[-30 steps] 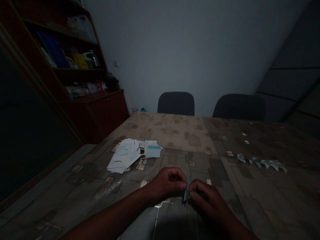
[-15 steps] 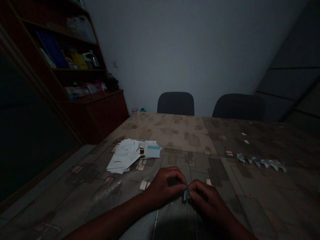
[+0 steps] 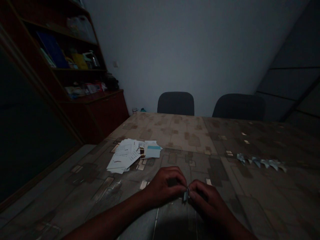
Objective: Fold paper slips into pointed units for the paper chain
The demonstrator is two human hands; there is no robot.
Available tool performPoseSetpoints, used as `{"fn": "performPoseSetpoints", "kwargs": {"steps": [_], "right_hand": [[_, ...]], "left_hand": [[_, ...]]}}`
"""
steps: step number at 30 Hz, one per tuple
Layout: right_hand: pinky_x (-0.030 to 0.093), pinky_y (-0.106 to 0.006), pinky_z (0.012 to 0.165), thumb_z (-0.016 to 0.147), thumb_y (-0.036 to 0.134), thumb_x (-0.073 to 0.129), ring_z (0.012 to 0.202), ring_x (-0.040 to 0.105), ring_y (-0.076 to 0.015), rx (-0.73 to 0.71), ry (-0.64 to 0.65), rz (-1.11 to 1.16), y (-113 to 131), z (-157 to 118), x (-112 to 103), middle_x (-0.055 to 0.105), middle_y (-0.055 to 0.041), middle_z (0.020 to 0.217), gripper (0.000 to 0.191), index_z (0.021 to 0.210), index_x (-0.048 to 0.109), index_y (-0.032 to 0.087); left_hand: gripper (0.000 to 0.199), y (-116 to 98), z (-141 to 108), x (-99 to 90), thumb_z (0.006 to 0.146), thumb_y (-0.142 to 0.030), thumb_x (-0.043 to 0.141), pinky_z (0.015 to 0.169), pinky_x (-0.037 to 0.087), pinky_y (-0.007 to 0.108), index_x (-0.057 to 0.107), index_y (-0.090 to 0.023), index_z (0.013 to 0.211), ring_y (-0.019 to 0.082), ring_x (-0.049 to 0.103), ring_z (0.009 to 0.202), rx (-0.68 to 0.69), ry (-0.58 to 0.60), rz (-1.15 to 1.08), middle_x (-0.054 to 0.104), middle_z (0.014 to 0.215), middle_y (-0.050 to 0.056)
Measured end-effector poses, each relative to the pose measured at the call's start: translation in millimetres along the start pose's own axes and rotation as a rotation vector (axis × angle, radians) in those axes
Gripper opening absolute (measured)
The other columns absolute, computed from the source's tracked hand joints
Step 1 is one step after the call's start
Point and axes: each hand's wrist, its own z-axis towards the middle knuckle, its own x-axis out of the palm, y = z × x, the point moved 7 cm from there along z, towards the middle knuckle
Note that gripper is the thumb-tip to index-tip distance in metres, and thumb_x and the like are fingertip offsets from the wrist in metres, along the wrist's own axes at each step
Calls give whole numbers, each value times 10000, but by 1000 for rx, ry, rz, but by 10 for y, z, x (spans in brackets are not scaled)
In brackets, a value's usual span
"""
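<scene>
Between my fingertips, low in the head view, is a small folded piece of paper (image 3: 185, 196), greyish and narrow. My left hand (image 3: 168, 185) pinches its upper end between thumb and forefinger. From the other side my right hand (image 3: 205, 196) grips it, thumb and forefinger pressed together, the fingertips of both hands almost touching. Most of the paper is hidden by the fingers, and the dim light blurs its folds. Off to the right, a row of several small folded paper pieces (image 3: 261, 162) with pointed ends lies on the table.
A loose pile of white paper sheets (image 3: 122, 156) lies left of centre, with a blue-and-white card (image 3: 152, 151) at its right. The table (image 3: 170, 125) has a patterned cover. Behind it stand two dark chairs (image 3: 175, 103). A wooden cabinet (image 3: 107, 111) with filled shelves is at the left.
Both hands stay in nearly the same place, still pinching the folded paper. Only a slight shift of the fingers shows; the sheets and the paper row have not moved.
</scene>
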Motion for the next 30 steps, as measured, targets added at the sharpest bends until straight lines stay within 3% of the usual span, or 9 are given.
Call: {"fn": "performPoseSetpoints", "kwargs": {"steps": [8, 14, 21, 24, 30], "right_hand": [[348, -244, 597, 900, 456, 444, 654, 490, -151, -25, 31, -58, -41, -9, 35, 507, 13, 695, 325, 743, 546, 190], [357, -250, 614, 907, 460, 441, 658, 492, -153, -7, 17, -22, -5, -6, 36, 510, 10, 692, 343, 736, 557, 186], [345, -249, 597, 898, 480, 458, 645, 469, -151, 22, 19, 53, -14, 4, 17, 497, 14, 678, 349, 747, 559, 182], [351, -246, 600, 899, 483, 468, 653, 467, -149, 42, 10, 110, -52, 3, 12, 502, 15, 687, 342, 768, 564, 182], [332, -241, 577, 905, 460, 465, 631, 453, -141, 21, -19, 32, -58, -4, 9, 478, 24, 671, 326, 741, 539, 189]], "left_hand": [[153, 33, 3, 13, 791, -276, 675, 694, 442, 255, 708, -127, 788, 151, 599, 703, -72, 124, -29, 657, 741, 45], [253, 147, -12, -4, 766, -381, 694, 660, 427, 259, 685, -128, 748, 147, 563, 665, -264, 97, -168, 635, 689, 27], [271, 265, -58, 49, 734, -376, 738, 628, 416, 230, 669, -124, 804, 128, 543, 656, -348, 85, -322, 608, 711, 19], [204, 216, -46, 26, 742, -300, 737, 672, 435, 237, 677, -128, 834, 136, 569, 701, -297, 35, -238, 628, 743, 23], [53, -1, -3, 7, 781, -185, 694, 695, 441, 244, 704, -144, 813, 144, 599, 716, -35, 43, 144, 647, 740, 25]]}}
